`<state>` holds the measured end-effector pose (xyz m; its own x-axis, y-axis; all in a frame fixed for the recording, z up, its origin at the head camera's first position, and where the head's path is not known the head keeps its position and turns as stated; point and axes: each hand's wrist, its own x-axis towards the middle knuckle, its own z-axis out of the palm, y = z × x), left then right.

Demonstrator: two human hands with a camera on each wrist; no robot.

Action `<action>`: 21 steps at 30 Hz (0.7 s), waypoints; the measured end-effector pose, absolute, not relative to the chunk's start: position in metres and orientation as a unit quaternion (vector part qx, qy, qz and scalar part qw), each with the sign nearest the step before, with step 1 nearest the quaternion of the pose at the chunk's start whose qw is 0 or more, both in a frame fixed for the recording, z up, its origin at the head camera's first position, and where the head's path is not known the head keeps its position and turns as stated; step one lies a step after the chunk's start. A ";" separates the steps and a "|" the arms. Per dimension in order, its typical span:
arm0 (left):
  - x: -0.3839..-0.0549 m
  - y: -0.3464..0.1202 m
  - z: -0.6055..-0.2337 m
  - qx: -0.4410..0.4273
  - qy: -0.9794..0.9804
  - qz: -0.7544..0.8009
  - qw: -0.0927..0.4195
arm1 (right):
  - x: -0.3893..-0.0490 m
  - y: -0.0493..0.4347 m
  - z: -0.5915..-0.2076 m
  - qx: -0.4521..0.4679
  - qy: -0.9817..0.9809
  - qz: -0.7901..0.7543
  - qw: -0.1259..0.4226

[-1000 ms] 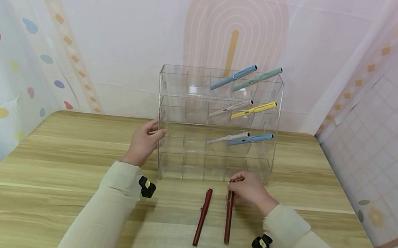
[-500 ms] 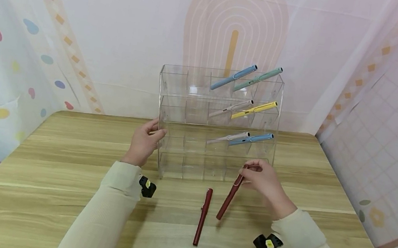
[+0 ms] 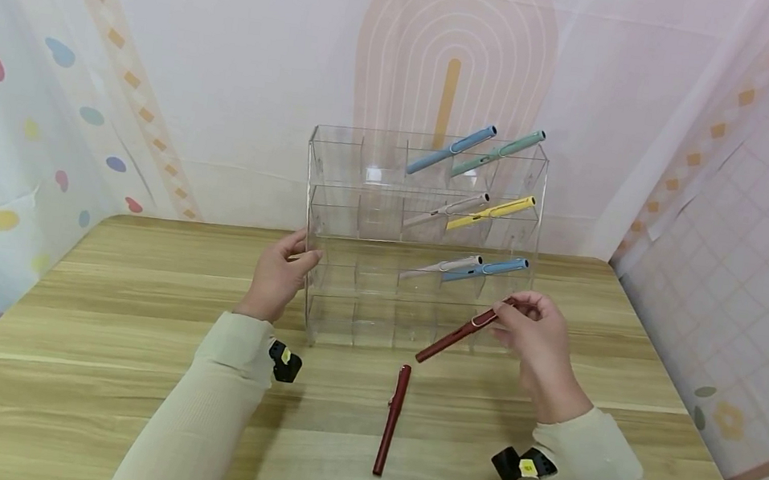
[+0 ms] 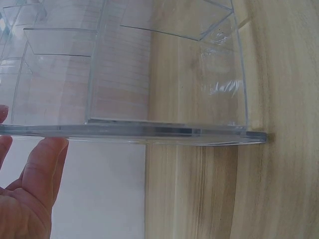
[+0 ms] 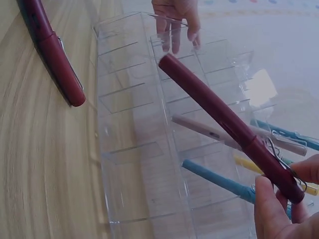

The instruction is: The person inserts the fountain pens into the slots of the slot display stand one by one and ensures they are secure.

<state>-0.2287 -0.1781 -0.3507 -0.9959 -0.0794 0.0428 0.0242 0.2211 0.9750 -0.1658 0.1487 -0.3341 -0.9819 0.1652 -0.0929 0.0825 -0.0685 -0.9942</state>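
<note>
My right hand pinches a dark red pen by its clip end, in the air before the lowest tier of the clear acrylic pen rack. In the right wrist view the held pen slants, its plain end pointing away from the fingers. At the rack's left side, my left hand holds the side panel's edge. Fingers touch that panel's outer face in the left wrist view, with one fingertip on its other side. A second dark red pen lies on the table, clip end toward the rack.
Several pens lean in the rack's right half: a blue pen and green pen on top, a grey pen and yellow pen below, then a pale pen and another blue pen. Patterned curtains surround the wooden table.
My right hand has lifted one dark red pen off the table and moved it up and right, tilting it toward the rack. The left hand and the other red pen have stayed put.
</note>
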 end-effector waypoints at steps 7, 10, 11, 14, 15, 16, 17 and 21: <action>-0.229 -0.178 -0.351 0.023 -0.781 -0.623 0.040 | -0.168 0.144 -0.334 -0.099 -0.647 0.752 0.079; -0.229 -0.178 -0.351 0.026 -0.782 -0.621 0.039 | -0.169 0.142 -0.336 -0.100 -0.635 0.760 0.098; -0.229 -0.178 -0.351 0.027 -0.783 -0.621 0.039 | -0.170 0.141 -0.336 -0.101 -0.631 0.762 0.102; -0.229 -0.178 -0.350 0.029 -0.782 -0.621 0.037 | -0.172 0.137 -0.338 -0.102 -0.620 0.769 0.115; -0.229 -0.178 -0.350 0.029 -0.782 -0.622 0.037 | -0.173 0.136 -0.339 -0.102 -0.618 0.771 0.119; -0.229 -0.178 -0.350 0.029 -0.782 -0.622 0.036 | -0.173 0.135 -0.340 -0.103 -0.615 0.772 0.124; -0.229 -0.178 -0.350 0.029 -0.782 -0.622 0.035 | -0.174 0.134 -0.341 -0.105 -0.612 0.773 0.129; -0.229 -0.178 -0.350 0.030 -0.782 -0.622 0.033 | -0.178 0.130 -0.345 -0.113 -0.600 0.778 0.149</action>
<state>-0.2288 -0.1782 -0.3501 -0.9960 -0.0877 0.0153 -0.0048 0.2241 0.9746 -0.1778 0.1299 -0.3452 -0.9299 0.3679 0.0037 -0.0968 -0.2350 -0.9672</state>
